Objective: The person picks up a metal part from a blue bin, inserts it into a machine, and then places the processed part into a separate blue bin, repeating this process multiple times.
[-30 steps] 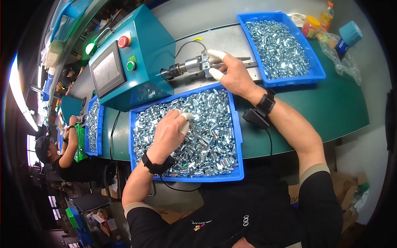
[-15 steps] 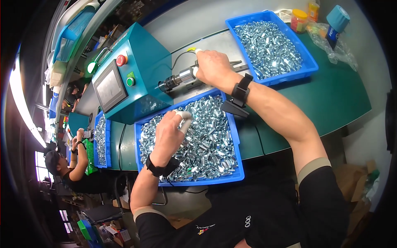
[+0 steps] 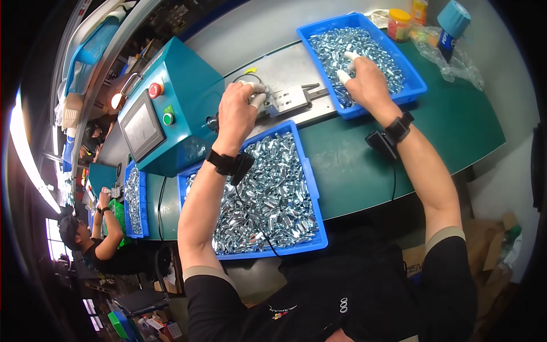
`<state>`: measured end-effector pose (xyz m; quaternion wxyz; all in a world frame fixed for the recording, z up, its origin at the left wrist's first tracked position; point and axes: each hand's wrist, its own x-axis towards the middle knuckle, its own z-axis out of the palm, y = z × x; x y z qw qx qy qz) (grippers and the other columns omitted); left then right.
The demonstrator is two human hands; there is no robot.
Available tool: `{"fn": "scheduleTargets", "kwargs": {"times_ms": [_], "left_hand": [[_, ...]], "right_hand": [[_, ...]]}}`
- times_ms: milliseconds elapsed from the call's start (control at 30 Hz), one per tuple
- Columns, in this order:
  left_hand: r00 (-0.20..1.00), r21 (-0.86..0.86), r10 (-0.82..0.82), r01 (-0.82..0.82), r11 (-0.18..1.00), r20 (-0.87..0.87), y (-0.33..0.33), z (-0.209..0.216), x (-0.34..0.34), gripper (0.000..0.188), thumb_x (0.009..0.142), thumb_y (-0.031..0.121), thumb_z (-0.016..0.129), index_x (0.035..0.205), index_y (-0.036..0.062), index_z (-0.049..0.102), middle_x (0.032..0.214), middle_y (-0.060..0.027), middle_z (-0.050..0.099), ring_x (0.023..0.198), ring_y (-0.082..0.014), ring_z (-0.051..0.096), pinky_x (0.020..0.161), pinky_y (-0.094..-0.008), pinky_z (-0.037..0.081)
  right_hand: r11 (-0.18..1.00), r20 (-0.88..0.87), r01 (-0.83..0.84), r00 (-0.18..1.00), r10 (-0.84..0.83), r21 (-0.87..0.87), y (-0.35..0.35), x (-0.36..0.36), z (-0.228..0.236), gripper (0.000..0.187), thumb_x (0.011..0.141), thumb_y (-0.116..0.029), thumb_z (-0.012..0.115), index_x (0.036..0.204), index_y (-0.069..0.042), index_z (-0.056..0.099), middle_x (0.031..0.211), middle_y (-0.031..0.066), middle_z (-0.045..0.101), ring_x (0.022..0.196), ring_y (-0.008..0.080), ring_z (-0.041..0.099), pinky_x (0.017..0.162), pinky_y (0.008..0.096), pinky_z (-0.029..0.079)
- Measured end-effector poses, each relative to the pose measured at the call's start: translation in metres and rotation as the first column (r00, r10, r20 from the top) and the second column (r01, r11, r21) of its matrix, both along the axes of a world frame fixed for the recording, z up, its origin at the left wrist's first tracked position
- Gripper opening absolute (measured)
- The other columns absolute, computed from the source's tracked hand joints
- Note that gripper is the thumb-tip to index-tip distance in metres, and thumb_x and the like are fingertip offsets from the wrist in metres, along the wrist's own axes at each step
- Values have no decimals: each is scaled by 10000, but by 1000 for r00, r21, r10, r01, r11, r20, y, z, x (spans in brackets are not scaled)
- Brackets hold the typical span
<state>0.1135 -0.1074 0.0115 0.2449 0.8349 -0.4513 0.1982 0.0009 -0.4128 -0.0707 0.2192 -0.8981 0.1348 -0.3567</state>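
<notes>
My left hand (image 3: 239, 111), with white covers on its fingertips, is closed at the spindle end of a teal machine (image 3: 196, 85). Its fingers meet in a pinch, and what lies between them is hidden. A metal slide fixture (image 3: 289, 100) sits just right of those fingertips. My right hand (image 3: 367, 82) is over the far blue tray (image 3: 421, 85), thumb and index finger spread apart with nothing seen between them. Small shiny metal sleeves (image 3: 356, 43) fill that tray. The near blue tray (image 3: 316, 205), below my left wrist, holds a heap of similar metal pieces (image 3: 268, 194).
A screen (image 3: 141, 126), a red knob (image 3: 155, 90) and a green button (image 3: 168, 118) face me on the machine. At the back right stand a yellow-lidded jar (image 3: 399, 25), a blue-capped bottle (image 3: 453, 25) and a plastic bag (image 3: 456, 71). A co-worker (image 3: 94, 233) works at the far left.
My left hand has risen from the near tray to the spindle. My right hand has left the fixture, moved right over the far tray and opened. The view has shifted slightly.
</notes>
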Motion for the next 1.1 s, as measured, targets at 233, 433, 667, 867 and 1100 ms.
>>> {"fn": "scheduleTargets", "kwargs": {"times_ms": [233,433,667,867,1100], "left_hand": [[1000,54,13,-11,998,-26,-2,-3,3,125,886,107,802,1009,86,799,904,-97,689,959,-337,639,862,-456,510],[989,177,-82,59,982,126,5,-1,7,152,883,53,742,1021,66,803,920,-91,702,982,-340,650,896,-455,519],[931,233,-99,15,972,352,21,5,-26,289,876,11,713,1154,44,784,1079,-119,740,1134,-342,672,1006,-459,530],[975,118,-48,23,993,216,70,7,-84,292,902,-13,747,1188,38,767,1167,-134,750,1176,-353,683,1022,-454,540],[997,126,78,-77,989,-8,138,-9,-114,268,901,-4,800,1165,30,773,1176,-127,763,1115,-349,707,969,-429,574]], "right_hand": [[999,106,-40,994,37,26,4,-10,0,383,887,-197,727,1224,-16,714,1063,180,715,1032,407,671,916,497,556],[997,170,-34,984,45,-67,9,-13,7,385,942,-210,763,1288,-44,725,1108,149,742,1056,369,690,926,469,555],[739,178,-583,810,558,339,108,0,25,456,978,-126,720,1420,-32,658,1190,186,771,1049,301,746,945,382,581],[559,129,-626,720,681,543,117,28,8,590,984,-54,682,1557,-17,547,1321,164,769,1134,206,743,979,338,577],[539,104,-602,718,688,589,122,37,18,599,978,-45,697,1560,-27,556,1305,128,779,1088,168,743,980,313,573]]}}
